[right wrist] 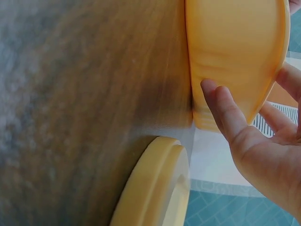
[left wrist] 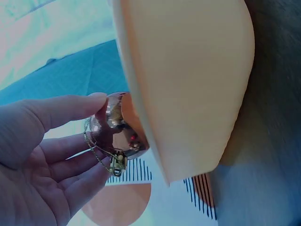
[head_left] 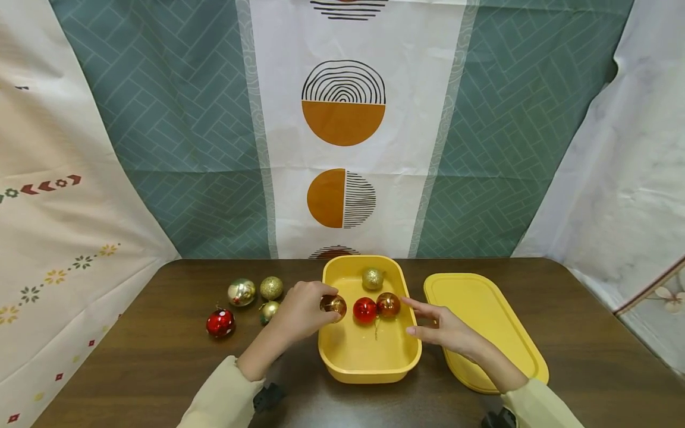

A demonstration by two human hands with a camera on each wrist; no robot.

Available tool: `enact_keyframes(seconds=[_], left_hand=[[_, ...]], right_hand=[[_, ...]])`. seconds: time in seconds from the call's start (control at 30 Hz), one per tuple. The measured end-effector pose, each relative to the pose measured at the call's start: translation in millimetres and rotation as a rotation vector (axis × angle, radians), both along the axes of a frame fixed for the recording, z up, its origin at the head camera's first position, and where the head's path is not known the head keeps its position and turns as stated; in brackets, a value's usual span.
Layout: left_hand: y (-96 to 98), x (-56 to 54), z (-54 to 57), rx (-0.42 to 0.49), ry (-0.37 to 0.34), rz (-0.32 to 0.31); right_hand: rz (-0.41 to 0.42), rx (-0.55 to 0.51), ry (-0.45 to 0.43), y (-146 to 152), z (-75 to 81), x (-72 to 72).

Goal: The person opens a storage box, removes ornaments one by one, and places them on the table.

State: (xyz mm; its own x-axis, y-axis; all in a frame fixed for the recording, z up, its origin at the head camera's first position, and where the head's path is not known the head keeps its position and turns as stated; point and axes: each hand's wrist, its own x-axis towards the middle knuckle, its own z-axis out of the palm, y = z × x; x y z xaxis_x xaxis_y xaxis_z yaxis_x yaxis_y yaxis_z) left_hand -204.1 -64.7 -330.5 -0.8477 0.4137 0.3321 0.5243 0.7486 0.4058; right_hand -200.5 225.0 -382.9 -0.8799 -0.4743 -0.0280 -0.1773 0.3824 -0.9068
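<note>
My left hand (head_left: 304, 314) pinches a shiny copper-gold Christmas ball (head_left: 335, 307) over the left rim of a yellow plastic tub (head_left: 369, 377). In the left wrist view the ball (left wrist: 117, 127) sits between thumb and fingers, its gold cord hanging toward the palm, close to the tub's rim. On the tub's other side, my right hand (head_left: 448, 330) has its fingers extended by the right rim and side wall, holding nothing. Inside the tub are a red ball (head_left: 365, 311), an amber ball (head_left: 388, 304) beside it, and a glittery gold ball (head_left: 372, 279) near the back.
Left of the tub lie a red ball with white dots (head_left: 220, 323), a shiny gold ball (head_left: 242, 292), a glittery gold ball (head_left: 272, 288) and a smaller gold one (head_left: 269, 310) partly behind my left hand. A yellow lid (head_left: 484, 309) lies on the brown table (head_left: 139, 368) at right.
</note>
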Motion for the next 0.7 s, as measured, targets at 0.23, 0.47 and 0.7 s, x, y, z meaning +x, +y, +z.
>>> enact_keyframes(seconds=[0.23,0.47,0.7], left_hand=[[-21.1,6.0,3.5,0.071,0.003,0.073],[-47.1,13.2,2.9,0.096,-0.033,0.151],[-74.4,18.9,-2.4,0.096,-0.027,0.201]], right_hand=[[0.0,0.0,-0.002,0.5,-0.4,-0.2],[0.006,-0.032,-0.02,0.9,-1.8,0.0],[0.004,-0.037,-0.026,0.7,-2.2,-0.1]])
